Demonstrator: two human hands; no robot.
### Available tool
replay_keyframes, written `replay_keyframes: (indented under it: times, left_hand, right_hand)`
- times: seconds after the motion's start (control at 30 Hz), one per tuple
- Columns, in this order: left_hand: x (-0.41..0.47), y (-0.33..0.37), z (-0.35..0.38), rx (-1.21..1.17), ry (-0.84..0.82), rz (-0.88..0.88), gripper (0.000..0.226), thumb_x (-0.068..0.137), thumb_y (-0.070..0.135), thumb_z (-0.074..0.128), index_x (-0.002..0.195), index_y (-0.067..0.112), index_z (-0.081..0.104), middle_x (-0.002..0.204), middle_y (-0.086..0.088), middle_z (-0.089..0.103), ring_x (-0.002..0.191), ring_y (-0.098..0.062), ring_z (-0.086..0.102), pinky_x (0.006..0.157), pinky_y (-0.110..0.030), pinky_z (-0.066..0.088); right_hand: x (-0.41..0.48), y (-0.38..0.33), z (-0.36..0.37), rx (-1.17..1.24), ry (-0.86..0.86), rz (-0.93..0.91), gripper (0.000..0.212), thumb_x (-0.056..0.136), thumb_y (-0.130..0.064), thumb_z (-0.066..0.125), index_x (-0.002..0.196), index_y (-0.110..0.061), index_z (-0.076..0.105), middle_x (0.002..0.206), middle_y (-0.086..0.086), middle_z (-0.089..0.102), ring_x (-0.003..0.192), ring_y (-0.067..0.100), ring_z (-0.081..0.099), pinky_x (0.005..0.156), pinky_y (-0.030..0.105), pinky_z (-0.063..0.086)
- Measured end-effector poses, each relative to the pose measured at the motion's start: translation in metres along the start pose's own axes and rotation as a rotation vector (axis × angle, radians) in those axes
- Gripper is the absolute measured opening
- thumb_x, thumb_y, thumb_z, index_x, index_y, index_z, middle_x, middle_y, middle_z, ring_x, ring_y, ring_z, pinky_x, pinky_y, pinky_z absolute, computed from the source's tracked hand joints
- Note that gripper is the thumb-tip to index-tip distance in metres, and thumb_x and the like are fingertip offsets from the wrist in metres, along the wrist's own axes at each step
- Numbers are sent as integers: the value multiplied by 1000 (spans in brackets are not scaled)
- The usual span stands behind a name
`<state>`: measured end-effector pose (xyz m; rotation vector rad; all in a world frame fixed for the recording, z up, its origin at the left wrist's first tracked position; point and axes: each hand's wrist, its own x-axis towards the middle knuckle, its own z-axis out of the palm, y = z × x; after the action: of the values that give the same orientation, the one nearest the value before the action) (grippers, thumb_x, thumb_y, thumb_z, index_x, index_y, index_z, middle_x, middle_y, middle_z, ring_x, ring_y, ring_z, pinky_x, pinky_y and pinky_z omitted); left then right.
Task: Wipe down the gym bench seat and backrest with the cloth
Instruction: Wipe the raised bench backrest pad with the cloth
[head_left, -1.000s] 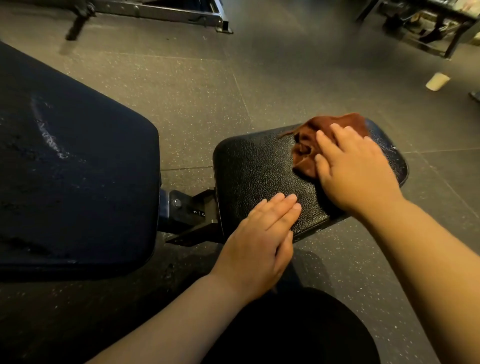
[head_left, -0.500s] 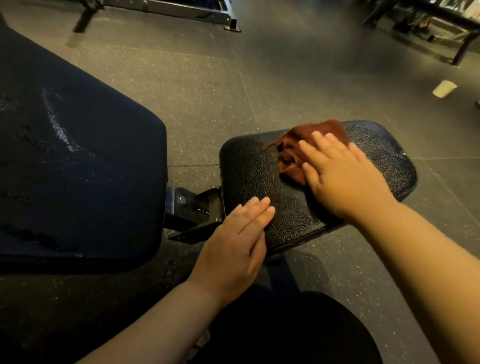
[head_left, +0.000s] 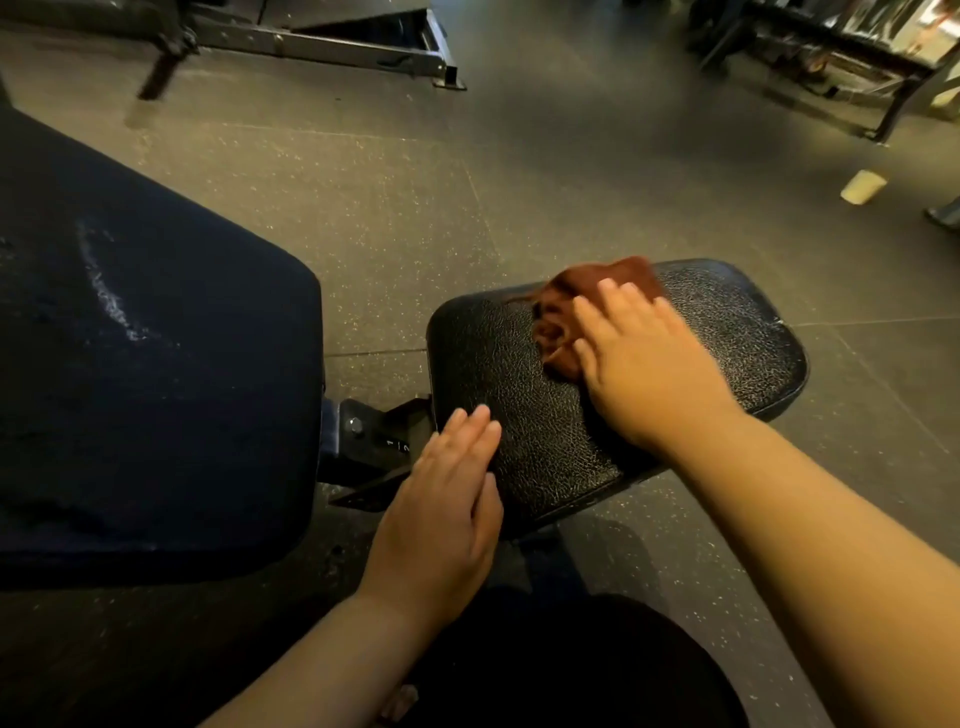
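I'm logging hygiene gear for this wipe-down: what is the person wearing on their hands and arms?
No gloves or rings show on the left hand or right hand. The left forearm and right forearm are bare: no sleeves, watch or bands in view.

Backrest (head_left: 156, 364) fills frame left; seat (head_left: 519, 415) ctr-right, w/ bracket (head_left: 374, 441) btwn them. Cloth (head_left: 561, 312) lies on seat's far side, right hand (head_left: 649, 374) flat on it. Left hand (head_left: 441, 509) at seat's near-left corner. On the floor (head_left: 571, 182) behind: machine frame (head_left: 322, 41) upper left, rack (head_left: 831, 52) upper right, cup (head_left: 862, 187) at right edge.
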<state>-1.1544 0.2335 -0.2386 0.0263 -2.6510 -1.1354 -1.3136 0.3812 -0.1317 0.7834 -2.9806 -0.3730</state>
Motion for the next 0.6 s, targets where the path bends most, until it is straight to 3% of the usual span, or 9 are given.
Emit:
replay_keyframes:
  times: [0.1,0.27,0.33,0.47,0.53,0.6]
  left_hand:
    - [18,-1,-1,-82,39,-92,49,106,22,38,155,23,32,164,13,21,150,5,7,122,-19,8]
    - [25,11,7,-68,69,-167,52,107,23,35,158,20,25,166,9,15,152,-1,2,123,-21,3]
    - [15,19,9,-59,57,-158,52,107,27,32,159,23,22,166,12,10,151,2,-4,125,-24,3]
    - [-11,33,12,-8,-17,-70,55,105,39,24,158,26,20,165,17,8,150,6,-8,123,-22,-2]
    - [-21,37,15,-22,-48,-33,60,101,43,20,158,26,22,165,17,9,150,6,-8,123,-22,-4]
    - [-25,36,18,-46,-47,-23,59,100,43,23,156,24,30,164,14,18,150,4,-3,123,-21,-2]
  right_hand:
    - [-6,-5,0,9,39,106,58,107,-43,16,161,-21,17,168,12,9,155,29,8,126,46,6]
    - [-28,-21,10,31,37,-145,60,103,-43,19,157,-21,32,165,13,22,153,31,20,125,45,13]
    - [-23,-8,4,24,2,-158,55,107,-42,20,159,-24,26,167,8,17,155,26,14,125,41,8]
    - [-10,-7,4,-9,4,-14,58,107,-44,20,161,-25,16,168,10,8,156,27,5,126,44,4]
    - [-12,-25,8,-12,36,-7,58,105,-42,19,160,-25,20,168,11,12,155,31,9,125,47,6]
    - [-16,-45,11,40,18,-123,63,98,-44,17,158,-28,28,167,9,17,154,31,15,124,47,9]
